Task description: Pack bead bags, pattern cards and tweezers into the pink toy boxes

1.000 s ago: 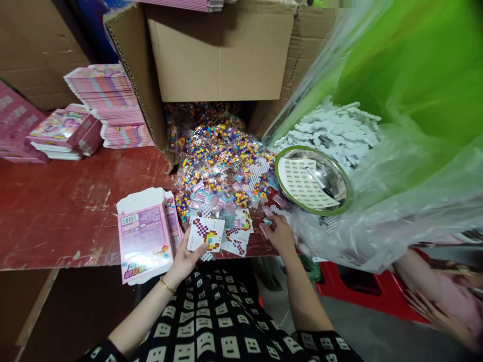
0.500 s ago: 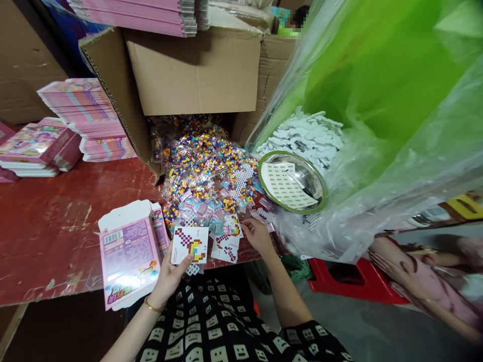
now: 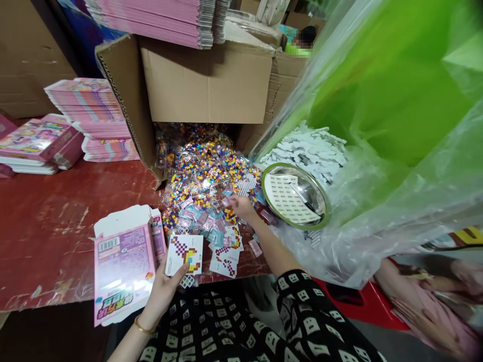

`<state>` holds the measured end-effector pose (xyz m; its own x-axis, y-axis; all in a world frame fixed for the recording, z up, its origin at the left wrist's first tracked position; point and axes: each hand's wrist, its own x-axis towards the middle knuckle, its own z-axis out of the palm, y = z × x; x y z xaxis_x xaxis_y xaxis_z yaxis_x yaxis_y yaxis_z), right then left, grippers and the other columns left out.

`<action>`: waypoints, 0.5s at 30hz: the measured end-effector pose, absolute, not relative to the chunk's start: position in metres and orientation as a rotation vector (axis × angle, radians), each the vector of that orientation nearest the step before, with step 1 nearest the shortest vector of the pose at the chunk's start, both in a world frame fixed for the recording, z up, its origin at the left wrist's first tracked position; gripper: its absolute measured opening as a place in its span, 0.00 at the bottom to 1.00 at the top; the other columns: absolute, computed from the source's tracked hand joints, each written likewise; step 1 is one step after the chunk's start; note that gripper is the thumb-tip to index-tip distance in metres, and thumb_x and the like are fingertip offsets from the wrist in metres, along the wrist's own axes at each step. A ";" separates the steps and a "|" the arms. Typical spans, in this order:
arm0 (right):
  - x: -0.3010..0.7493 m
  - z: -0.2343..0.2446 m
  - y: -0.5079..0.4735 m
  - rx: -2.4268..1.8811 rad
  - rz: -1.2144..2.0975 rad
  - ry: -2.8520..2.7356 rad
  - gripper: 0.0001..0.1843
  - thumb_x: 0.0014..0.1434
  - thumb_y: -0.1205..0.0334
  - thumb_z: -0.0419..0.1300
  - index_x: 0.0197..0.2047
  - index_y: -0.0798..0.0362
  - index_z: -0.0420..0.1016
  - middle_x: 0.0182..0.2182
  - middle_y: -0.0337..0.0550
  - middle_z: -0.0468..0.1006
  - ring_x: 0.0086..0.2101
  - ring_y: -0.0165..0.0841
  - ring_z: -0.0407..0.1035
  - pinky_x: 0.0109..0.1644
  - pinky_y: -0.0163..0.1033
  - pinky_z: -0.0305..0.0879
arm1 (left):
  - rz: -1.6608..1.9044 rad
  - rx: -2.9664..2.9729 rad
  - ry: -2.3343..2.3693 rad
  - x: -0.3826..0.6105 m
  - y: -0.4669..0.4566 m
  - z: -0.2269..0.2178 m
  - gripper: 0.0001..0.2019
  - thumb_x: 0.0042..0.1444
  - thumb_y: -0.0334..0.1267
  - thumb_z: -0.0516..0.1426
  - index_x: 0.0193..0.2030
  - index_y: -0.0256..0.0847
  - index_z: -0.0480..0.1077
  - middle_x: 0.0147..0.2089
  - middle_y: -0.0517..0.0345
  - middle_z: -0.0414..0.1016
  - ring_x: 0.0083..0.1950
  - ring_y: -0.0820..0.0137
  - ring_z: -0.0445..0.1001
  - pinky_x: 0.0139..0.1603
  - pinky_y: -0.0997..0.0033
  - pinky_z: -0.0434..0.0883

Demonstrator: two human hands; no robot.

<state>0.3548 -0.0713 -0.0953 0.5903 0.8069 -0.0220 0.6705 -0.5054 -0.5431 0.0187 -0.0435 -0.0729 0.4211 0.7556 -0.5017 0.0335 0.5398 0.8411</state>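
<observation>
My left hand [image 3: 171, 276] is closed on a white card [image 3: 183, 255] with a pixel-block picture, thumb across its lower right. A white grid piece [image 3: 187, 281] shows just below this card. My right hand [image 3: 242, 207] reaches over a heap of small pink and teal sachets [image 3: 206, 218], fingers pinched together at a pink one; whether they grip it I cannot tell. More picture cards [image 3: 225, 264] lie fanned on the table between the hands. Left of my left hand lies an open pink box [image 3: 126, 271].
Bags of colourful small blocks [image 3: 211, 161] spill from a cardboard carton [image 3: 207, 83]. A steel bowl [image 3: 322, 198] holds a label sheet. White pieces [image 3: 307, 151] fill a plastic-lined green container [image 3: 381, 90]. Pink box stacks [image 3: 90, 108] stand left. Another person's hand [image 3: 418, 322] is at lower right.
My right hand has moved forward and left, from beside the fanned cards to the sachets. My left hand still holds its card. The view has shifted slightly.
</observation>
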 end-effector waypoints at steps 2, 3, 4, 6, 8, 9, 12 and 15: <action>0.350 -0.105 -0.058 -2.366 0.359 -1.167 0.11 0.55 0.73 0.56 0.37 0.54 0.79 0.34 0.47 0.82 0.37 0.37 0.75 0.45 0.39 0.70 | 0.534 0.911 1.070 0.017 -0.043 -0.073 0.35 0.42 0.48 0.71 0.56 0.39 0.68 0.49 0.47 0.79 0.50 0.56 0.78 0.53 0.63 0.73; 0.348 -0.108 -0.056 -2.392 0.332 -1.145 0.12 0.54 0.74 0.56 0.38 0.55 0.79 0.36 0.50 0.81 0.38 0.40 0.75 0.46 0.41 0.70 | 0.520 0.913 1.077 0.015 -0.042 -0.074 0.36 0.42 0.48 0.71 0.57 0.39 0.67 0.50 0.46 0.79 0.51 0.56 0.78 0.53 0.63 0.73; 0.347 -0.109 -0.056 -2.414 0.299 -1.119 0.12 0.55 0.73 0.56 0.40 0.56 0.79 0.36 0.53 0.81 0.39 0.41 0.75 0.46 0.43 0.69 | 0.508 0.916 1.085 0.014 -0.041 -0.075 0.37 0.42 0.48 0.71 0.58 0.39 0.66 0.51 0.46 0.79 0.51 0.56 0.77 0.53 0.62 0.73; 0.352 -0.106 -0.059 -2.428 0.235 -1.089 0.12 0.58 0.70 0.55 0.42 0.57 0.78 0.38 0.54 0.80 0.40 0.43 0.74 0.48 0.45 0.69 | 0.498 0.915 1.095 0.013 -0.040 -0.076 0.38 0.42 0.48 0.71 0.59 0.40 0.65 0.51 0.47 0.79 0.51 0.56 0.77 0.54 0.63 0.73; 0.367 -0.095 -0.060 -2.401 0.164 -1.077 0.13 0.61 0.66 0.53 0.44 0.57 0.77 0.40 0.53 0.78 0.42 0.41 0.73 0.51 0.44 0.67 | 0.503 0.921 1.093 0.014 -0.039 -0.075 0.38 0.42 0.49 0.71 0.59 0.40 0.66 0.51 0.48 0.79 0.50 0.57 0.78 0.53 0.64 0.73; 0.377 -0.087 -0.058 -2.392 0.128 -1.039 0.14 0.62 0.64 0.52 0.46 0.57 0.76 0.42 0.53 0.78 0.44 0.40 0.72 0.53 0.42 0.66 | 0.502 0.928 1.090 0.016 -0.039 -0.075 0.38 0.42 0.49 0.71 0.58 0.40 0.66 0.50 0.49 0.79 0.50 0.57 0.78 0.53 0.64 0.73; 0.417 -0.065 -0.039 -2.427 0.060 -0.788 0.18 0.62 0.64 0.52 0.54 0.59 0.71 0.52 0.55 0.72 0.53 0.38 0.67 0.60 0.40 0.61 | 0.501 0.953 1.094 0.021 -0.041 -0.072 0.38 0.39 0.49 0.72 0.57 0.40 0.68 0.49 0.50 0.80 0.50 0.56 0.78 0.51 0.65 0.75; 0.448 -0.054 -0.009 -2.487 0.115 -0.575 0.26 0.61 0.61 0.56 0.61 0.61 0.64 0.58 0.59 0.68 0.58 0.42 0.62 0.63 0.45 0.58 | 0.482 0.981 1.122 0.024 -0.041 -0.072 0.38 0.38 0.52 0.72 0.55 0.39 0.69 0.48 0.48 0.80 0.50 0.53 0.78 0.50 0.63 0.76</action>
